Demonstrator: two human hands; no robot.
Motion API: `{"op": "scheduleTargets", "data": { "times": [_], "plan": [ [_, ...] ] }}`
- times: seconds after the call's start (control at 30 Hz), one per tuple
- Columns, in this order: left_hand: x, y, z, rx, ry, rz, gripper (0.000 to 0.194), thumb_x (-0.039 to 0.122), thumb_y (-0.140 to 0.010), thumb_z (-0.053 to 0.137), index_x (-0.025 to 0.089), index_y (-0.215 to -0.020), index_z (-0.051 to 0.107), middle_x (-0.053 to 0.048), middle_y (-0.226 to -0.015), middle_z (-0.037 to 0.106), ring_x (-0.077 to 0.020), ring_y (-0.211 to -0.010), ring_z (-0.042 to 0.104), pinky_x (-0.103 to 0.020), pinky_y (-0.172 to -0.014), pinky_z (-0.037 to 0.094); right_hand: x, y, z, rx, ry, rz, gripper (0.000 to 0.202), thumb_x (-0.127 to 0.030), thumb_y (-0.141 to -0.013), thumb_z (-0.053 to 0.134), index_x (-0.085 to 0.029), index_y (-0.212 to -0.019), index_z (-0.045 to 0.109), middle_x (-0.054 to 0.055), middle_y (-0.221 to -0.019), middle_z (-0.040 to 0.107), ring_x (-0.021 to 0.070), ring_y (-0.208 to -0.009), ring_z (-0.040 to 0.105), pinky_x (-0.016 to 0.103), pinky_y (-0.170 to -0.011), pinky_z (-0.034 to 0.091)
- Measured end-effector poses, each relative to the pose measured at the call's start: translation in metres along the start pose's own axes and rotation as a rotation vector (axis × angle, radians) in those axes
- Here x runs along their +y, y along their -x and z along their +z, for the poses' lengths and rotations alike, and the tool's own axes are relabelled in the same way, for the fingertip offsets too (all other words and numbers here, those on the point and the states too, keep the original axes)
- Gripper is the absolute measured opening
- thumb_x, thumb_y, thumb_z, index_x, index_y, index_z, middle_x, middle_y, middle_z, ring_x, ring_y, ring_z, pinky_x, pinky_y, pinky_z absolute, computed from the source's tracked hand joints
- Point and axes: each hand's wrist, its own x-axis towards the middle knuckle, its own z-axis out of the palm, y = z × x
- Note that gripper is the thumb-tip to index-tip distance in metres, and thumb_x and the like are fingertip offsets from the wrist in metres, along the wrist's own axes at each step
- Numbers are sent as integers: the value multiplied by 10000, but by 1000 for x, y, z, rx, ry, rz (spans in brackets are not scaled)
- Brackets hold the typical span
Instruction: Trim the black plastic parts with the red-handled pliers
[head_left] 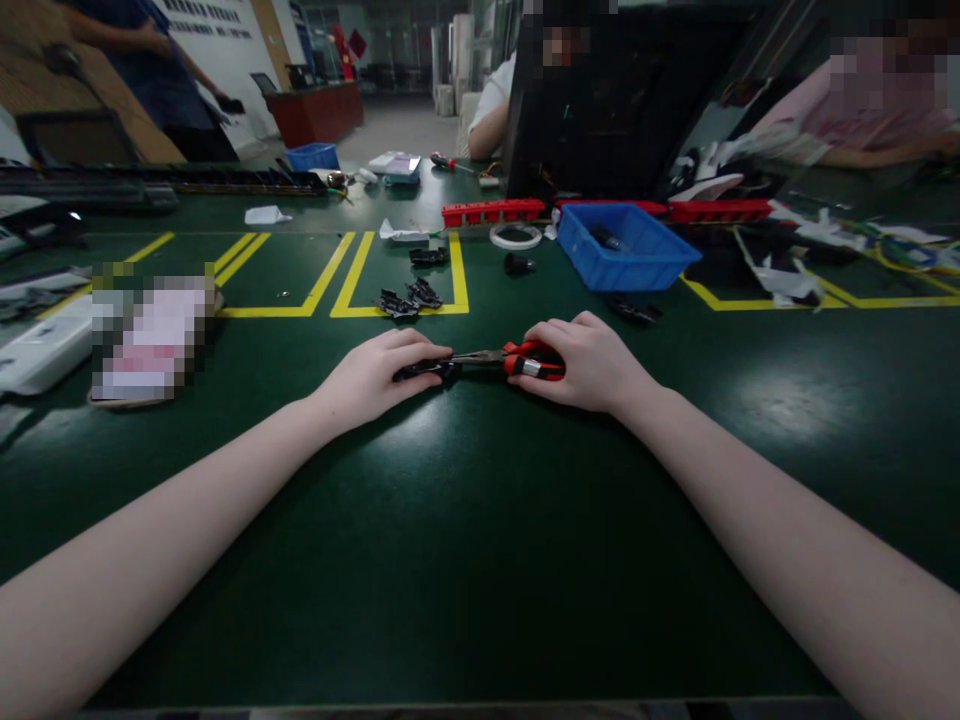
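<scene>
1. Pinches a small black part (426, 371) between thumb and fingers of the left hand (382, 370), left of the blue bin (628, 250) and nearer the camera.
2. Clasps red-and-black pliers (534, 368) in the right hand (589, 362), fingers curled round the handles, also on the near side of the bin and to its left.
3. Has the long plier tips at the part's bin-side end; cannot tell how firmly closed.
4. Looks midway through work on this one part, judging by tool and part meeting; shows no clear sign of completion.
5. Includes loose black pieces (397, 304) left of the bin and a dark piece (634, 308) just at its near side; cannot tell finished from waiting.
6. Rests on a dark green tabletop (480, 580), marked with yellow lines (463, 280) on both sides of the bin.
7. Has a white ring (499, 240) and a small black cylinder (517, 263) just left of the bin, with a phone (154, 340) far left.
8. Beyond the bin, shows an upright black panel (600, 110), a person in pink (862, 90) to the right and a reddish desk (319, 115) to the left.
</scene>
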Motion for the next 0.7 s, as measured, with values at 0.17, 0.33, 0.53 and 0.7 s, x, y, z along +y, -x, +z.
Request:
{"op": "scheduleTargets", "data": {
  "times": [0.17, 0.33, 0.53, 0.7],
  "plan": [
    [-1, 0, 0, 0, 5, 1, 315, 276, -931, 553, 222, -1240, 583, -73, -1164, 600, -236, -1048, 576, -409, -866, 516, 0, 0, 0, 3, -34, 12, 429, -555, -791, 582, -162, -963, 598, 78, -894, 671, 196, -704, 557, 333, -710, 327],
    [-3, -1, 0, -3, 25, -1, 315, 265, -933, 562, 213, -1243, 584, -71, -1160, 613, -230, -1051, 574, -407, -885, 505, 0, 0, -1, 31, -20, 2, 426, -549, -796, 588, -167, -984, 599, 77, -921, 671, 202, -746, 575, 327, -718, 333],
    [-3, -3, -2, -7, 64, -11, 294, 276, -936, 557, 223, -1222, 602, -60, -1164, 631, -233, -1068, 576, -423, -907, 496, -2, 2, -2, 97, 113, -32, 376, -450, -804, 587, -142, -1019, 601, 112, -961, 661, 231, -806, 576, 343, -739, 330],
    [-2, -3, -2, -13, 63, -25, 307, 289, -939, 551, 229, -1238, 588, -66, -1174, 617, -238, -1090, 557, -434, -916, 492, -1, 2, -3, 102, 138, -37, 378, -430, -794, 600, -137, -1032, 608, 112, -967, 657, 234, -822, 576, 343, -737, 335]
  ]
}}
